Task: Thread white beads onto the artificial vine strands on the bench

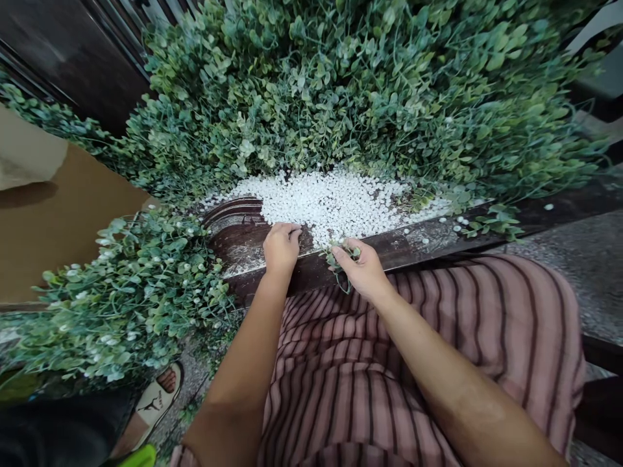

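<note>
Green foliage (331, 91) is crowding the counter (238, 246) behind white beads (331, 198), a sandal (162, 397) is showing a leaping-figure logo (148, 405) and unreadable lettering, the left hand (281, 250), grip unclear, is resting by the beads, and the right hand (363, 267) is pinching a sprig (331, 261) at the counter's edge.

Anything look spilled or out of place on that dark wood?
Yes: a few stray white beads lie along the dark front edge, right of the right hand, apart from the main pile, so they look spilled.
</note>
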Motion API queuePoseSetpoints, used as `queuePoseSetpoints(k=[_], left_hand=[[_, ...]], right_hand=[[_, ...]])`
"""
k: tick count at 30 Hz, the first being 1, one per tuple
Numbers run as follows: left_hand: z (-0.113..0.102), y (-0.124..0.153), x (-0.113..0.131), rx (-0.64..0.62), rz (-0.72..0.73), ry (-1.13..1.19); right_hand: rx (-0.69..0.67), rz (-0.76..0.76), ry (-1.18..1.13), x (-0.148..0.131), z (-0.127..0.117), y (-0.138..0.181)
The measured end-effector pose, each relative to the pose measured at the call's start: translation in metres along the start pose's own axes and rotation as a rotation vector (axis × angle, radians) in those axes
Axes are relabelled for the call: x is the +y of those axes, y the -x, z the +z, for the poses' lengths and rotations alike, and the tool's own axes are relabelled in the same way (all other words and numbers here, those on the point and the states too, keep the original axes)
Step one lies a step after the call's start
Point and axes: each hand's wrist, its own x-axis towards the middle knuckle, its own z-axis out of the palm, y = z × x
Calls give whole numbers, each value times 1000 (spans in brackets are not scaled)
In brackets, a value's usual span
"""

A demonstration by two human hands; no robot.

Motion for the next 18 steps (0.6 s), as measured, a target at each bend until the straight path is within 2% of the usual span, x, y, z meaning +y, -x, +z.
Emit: queuePoseSetpoints(k=[3,6,11,18], left_hand=[[-2,10,5,-20,-161,320],[-4,26,16,-97,-271,589],[-4,46,32,-188,-360,705],[2,53,31,-237,-452,851]], right_hand=[[-13,-7,12,-2,1,0],[-22,-35,36,-5,1,0],[-38,-32,14,-7,0,2],[-15,-11,43,-7,1,5]])
